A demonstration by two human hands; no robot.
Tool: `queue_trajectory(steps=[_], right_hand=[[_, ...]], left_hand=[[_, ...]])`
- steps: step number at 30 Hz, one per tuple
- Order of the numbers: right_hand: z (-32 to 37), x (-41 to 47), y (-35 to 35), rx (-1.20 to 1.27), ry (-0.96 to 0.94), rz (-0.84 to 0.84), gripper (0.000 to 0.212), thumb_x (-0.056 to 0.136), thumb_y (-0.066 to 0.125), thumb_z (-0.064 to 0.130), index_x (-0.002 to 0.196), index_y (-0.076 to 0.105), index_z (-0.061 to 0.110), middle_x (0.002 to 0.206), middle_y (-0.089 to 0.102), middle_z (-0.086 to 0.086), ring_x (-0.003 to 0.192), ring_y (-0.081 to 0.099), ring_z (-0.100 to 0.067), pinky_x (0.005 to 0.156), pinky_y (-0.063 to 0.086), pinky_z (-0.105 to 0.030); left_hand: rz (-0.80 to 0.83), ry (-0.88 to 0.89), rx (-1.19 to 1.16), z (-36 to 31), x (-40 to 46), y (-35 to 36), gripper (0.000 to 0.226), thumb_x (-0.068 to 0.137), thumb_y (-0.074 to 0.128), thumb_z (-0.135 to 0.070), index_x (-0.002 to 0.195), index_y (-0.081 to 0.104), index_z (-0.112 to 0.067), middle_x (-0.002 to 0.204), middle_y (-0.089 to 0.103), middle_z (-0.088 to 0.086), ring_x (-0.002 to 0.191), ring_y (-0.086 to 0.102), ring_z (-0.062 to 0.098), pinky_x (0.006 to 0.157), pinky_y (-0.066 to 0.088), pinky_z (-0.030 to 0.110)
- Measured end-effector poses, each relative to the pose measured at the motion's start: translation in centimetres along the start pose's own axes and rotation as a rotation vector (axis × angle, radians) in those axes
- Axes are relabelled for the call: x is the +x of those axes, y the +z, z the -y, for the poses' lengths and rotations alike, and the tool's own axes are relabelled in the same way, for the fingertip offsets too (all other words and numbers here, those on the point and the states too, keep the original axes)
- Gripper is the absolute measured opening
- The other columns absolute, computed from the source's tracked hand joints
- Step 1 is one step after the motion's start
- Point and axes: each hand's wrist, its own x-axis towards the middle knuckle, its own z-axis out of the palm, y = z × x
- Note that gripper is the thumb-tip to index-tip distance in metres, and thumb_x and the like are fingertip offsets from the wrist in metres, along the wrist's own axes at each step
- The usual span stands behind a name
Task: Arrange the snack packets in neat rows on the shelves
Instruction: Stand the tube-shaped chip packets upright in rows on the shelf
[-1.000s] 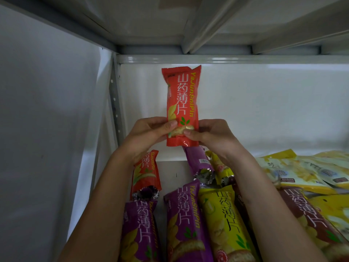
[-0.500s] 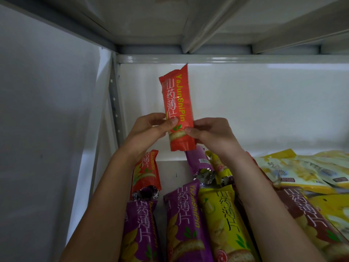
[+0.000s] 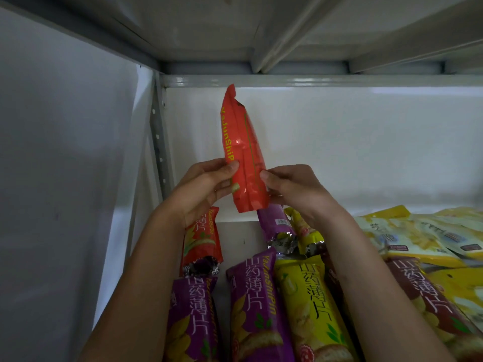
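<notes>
A pale wall (image 3: 352, 142) fills the middle and right of the frame. A grey perforated upright post (image 3: 158, 142) runs down left of centre, with a plain grey side panel (image 3: 60, 152) filling the left of the frame.

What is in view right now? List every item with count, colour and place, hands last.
held packet: one, red, raised upright before the back wall, turned edge-on
red packet: one, lying at the shelf's left, partly under the left wrist
purple packets: three, two in front, one behind
yellow packets: two long ones in the middle row
dark red packet: one, under the right forearm
pale yellow bags: several, count unclear, piled at right
shelf: white metal
left hand: pinches the held packet's lower left edge
right hand: pinches its lower right edge
</notes>
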Motion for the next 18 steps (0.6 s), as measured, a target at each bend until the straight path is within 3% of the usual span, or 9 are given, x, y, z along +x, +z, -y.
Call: queue_trajectory(steps=[3, 6, 11, 15, 18], right_hand=[[-0.5, 0.3, 0.2, -0.044, -0.002, -0.095, 0.019, 0.089, 0.082, 0.025, 0.075, 0.080, 0.013, 0.078, 0.079, -0.003, 0.087, 0.078, -0.029, 0.088, 0.062, -0.054], [0.0, 0.1, 0.6, -0.021, 0.007, -0.112, 0.023, 0.079, 0.090, 0.034, 0.089, 0.081, 0.016, 0.084, 0.080, -0.002, 0.086, 0.078, -0.021, 0.087, 0.064, -0.048], [0.5, -0.1, -0.2, -0.100, 0.046, -0.038, 0.038, 0.096, 0.069, 0.047, 0.109, 0.073, 0.012, 0.109, 0.075, 0.000, 0.104, 0.071, -0.018, 0.097, 0.059, -0.040], [0.2, -0.4, -0.4, 0.026, 0.054, 0.065, 0.032, 0.105, 0.061, 0.026, 0.117, 0.073, -0.001, 0.109, 0.078, -0.016, 0.102, 0.076, -0.032, 0.082, 0.064, -0.031], [0.1, -0.2, -0.5, 0.069, 0.041, 0.025, 0.027, 0.100, 0.068, 0.021, 0.111, 0.074, -0.004, 0.101, 0.078, -0.020, 0.094, 0.077, -0.033, 0.077, 0.066, -0.034]], left_hand=[[-0.005, -0.013, 0.054, -0.2, 0.1, 0.1, 0.042, 0.095, 0.071, -0.033, 0.131, 0.068, -0.011, 0.120, 0.078, 0.004, 0.112, 0.074, 0.019, 0.099, 0.058, 0.031], [-0.014, 0.001, 0.161, -0.1, 0.1, 0.5, 0.047, 0.089, 0.078, -0.031, 0.132, 0.067, -0.015, 0.120, 0.077, 0.005, 0.109, 0.075, 0.018, 0.103, 0.057, 0.038], [0.005, 0.023, 0.163, 0.3, 0.2, -0.1, 0.037, 0.094, 0.073, -0.007, 0.129, 0.070, -0.017, 0.121, 0.077, 0.002, 0.113, 0.074, 0.020, 0.106, 0.055, 0.043], [0.113, 0.020, 0.161, 0.4, 0.0, -0.2, 0.038, 0.096, 0.067, -0.004, 0.132, 0.068, -0.016, 0.125, 0.076, 0.003, 0.118, 0.072, 0.022, 0.108, 0.052, 0.043], [0.121, 0.006, 0.118, 0.1, -0.1, 0.1, 0.034, 0.101, 0.063, -0.015, 0.135, 0.066, -0.013, 0.125, 0.076, 0.004, 0.117, 0.072, 0.023, 0.106, 0.053, 0.041]])
